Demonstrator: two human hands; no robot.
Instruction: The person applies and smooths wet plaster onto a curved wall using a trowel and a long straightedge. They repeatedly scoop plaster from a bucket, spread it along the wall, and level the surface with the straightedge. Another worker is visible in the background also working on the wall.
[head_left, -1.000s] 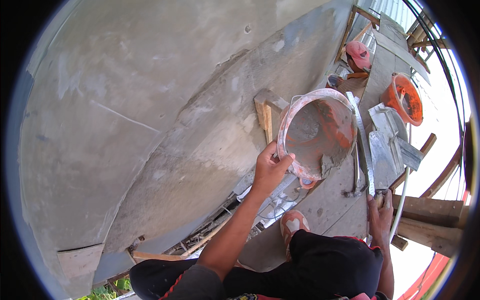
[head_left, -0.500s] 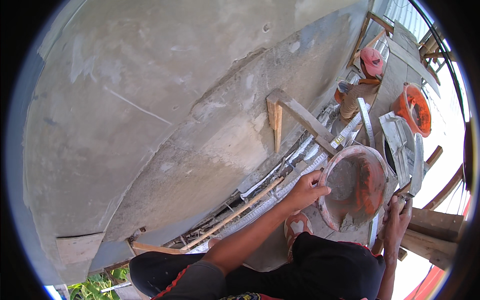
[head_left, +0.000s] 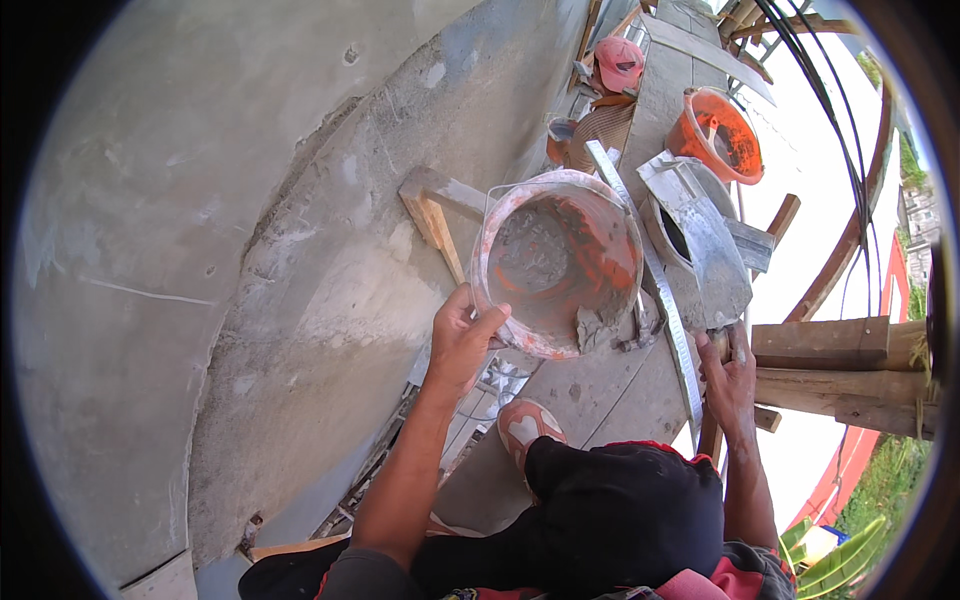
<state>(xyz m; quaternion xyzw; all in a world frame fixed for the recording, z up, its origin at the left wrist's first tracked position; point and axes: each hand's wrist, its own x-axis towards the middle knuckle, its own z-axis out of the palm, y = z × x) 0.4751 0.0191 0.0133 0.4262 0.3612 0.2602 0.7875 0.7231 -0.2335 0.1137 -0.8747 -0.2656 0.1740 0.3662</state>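
Left hand point(head_left: 462, 340) clamped on near rim of round orange mortar-smeared plastic bucket point(head_left: 560, 262), bucket up-right of that hand, mouth tilted toward the wearer, grey mortar residue inside, lump at lower lip. Right hand point(head_left: 728, 375) closed round a wooden handle beside long metal straightedge point(head_left: 655, 280). Second orange bucket point(head_left: 717, 133) well beyond.
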